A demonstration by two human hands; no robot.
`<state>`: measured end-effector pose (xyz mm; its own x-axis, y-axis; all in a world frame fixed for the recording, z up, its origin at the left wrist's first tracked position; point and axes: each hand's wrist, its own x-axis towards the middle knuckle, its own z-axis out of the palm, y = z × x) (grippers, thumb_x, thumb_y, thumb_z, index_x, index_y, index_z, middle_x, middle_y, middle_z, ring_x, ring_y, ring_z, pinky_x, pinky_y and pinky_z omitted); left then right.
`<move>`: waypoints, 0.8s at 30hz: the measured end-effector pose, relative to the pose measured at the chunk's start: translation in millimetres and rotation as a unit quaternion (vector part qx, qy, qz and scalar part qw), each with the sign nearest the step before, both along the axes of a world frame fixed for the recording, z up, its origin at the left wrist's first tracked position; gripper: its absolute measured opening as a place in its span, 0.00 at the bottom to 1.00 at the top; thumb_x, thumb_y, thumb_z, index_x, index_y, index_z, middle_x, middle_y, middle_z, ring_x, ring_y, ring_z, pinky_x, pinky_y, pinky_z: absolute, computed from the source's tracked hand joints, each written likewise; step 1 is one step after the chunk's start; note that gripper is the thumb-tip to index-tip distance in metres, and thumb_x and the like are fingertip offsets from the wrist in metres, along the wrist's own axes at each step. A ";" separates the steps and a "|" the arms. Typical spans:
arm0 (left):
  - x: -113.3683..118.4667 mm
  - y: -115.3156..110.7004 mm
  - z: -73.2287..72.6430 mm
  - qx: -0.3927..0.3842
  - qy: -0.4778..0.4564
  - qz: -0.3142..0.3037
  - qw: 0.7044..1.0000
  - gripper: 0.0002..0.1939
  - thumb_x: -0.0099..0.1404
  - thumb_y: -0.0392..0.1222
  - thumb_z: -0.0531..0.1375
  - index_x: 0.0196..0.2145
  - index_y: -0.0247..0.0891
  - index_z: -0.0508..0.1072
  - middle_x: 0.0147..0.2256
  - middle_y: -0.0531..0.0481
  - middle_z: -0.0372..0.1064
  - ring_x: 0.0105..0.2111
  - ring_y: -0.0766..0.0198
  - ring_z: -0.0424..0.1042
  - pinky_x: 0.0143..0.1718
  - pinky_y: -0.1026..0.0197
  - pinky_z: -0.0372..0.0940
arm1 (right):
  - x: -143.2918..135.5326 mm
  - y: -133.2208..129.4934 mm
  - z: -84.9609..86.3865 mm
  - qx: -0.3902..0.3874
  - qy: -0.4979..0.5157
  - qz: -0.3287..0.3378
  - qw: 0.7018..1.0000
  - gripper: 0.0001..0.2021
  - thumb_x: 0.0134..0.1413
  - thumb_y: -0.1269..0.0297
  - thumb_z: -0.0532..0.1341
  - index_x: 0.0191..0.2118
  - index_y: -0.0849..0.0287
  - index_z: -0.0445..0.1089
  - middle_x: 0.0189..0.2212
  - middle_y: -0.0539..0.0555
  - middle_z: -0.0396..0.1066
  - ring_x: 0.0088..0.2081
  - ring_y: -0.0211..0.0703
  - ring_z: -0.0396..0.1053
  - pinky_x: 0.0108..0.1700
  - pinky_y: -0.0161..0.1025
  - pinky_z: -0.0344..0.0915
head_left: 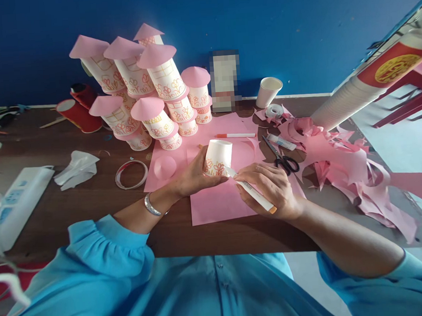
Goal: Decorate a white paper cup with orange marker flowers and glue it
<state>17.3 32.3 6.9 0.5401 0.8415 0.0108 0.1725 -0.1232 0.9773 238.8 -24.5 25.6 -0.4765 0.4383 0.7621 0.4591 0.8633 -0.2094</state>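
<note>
My left hand (196, 173) is wrapped round a white paper cup (219, 152) that carries drawn orange and red flowers along its lower part. Between the fingers of my right hand (267, 188) is a white marker (253, 194) with an orange end, its tip at the cup's flower band. Under both hands lie pink paper sheets (214, 207). Another marker (236, 135), white with an orange-red cap, rests on the paper just beyond the cup. A small pink paper cone (165, 167) sits left of my left hand.
Several decorated cup towers (169, 79) with pink cone roofs stand at the back. Scissors (285, 162), a glue stick (281, 142), pink scraps (341, 158) and a long stack of cups (340, 101) are on the right. A tape roll (131, 174) and power strip (22, 205) lie left.
</note>
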 end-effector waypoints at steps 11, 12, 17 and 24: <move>-2.7 2.7 -4.1 -0.014 -0.013 -0.002 1.000 0.43 0.56 0.56 0.73 0.61 0.37 0.61 0.50 0.41 0.67 0.49 0.48 0.70 0.47 0.46 0.71 | 0.7 -0.7 3.1 0.012 0.007 0.012 1.000 0.12 0.60 0.76 0.63 0.48 0.61 0.68 0.32 0.55 0.77 0.34 0.45 0.78 0.37 0.41 0.76; -3.5 3.9 -6.1 -0.008 -0.014 0.000 1.000 0.43 0.56 0.56 0.73 0.61 0.38 0.61 0.49 0.41 0.67 0.49 0.48 0.70 0.47 0.46 0.71 | 0.7 -0.8 3.2 0.012 0.008 0.013 1.000 0.12 0.60 0.77 0.63 0.48 0.61 0.68 0.32 0.55 0.77 0.34 0.45 0.78 0.37 0.41 0.76; -4.8 6.0 -10.0 0.004 -0.031 0.003 1.000 0.40 0.56 0.56 0.73 0.60 0.41 0.63 0.48 0.45 0.67 0.47 0.52 0.69 0.46 0.50 0.70 | 0.7 -1.0 2.2 0.008 0.006 0.005 1.000 0.13 0.61 0.76 0.62 0.51 0.59 0.68 0.34 0.55 0.78 0.35 0.44 0.78 0.37 0.41 0.76; -2.3 4.0 -8.1 -0.001 -0.057 -0.005 0.998 0.41 0.57 0.54 0.73 0.62 0.41 0.62 0.47 0.45 0.68 0.45 0.54 0.69 0.43 0.53 0.70 | 0.4 0.2 1.7 0.008 0.005 0.009 1.000 0.15 0.63 0.75 0.61 0.54 0.60 0.67 0.35 0.56 0.78 0.36 0.45 0.79 0.38 0.42 0.77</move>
<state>15.0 36.4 -1.2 0.5435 0.8364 0.0706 0.0600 -0.1226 0.9906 239.2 -24.4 27.4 -0.4755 0.4174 0.7744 0.4420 0.8744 -0.1999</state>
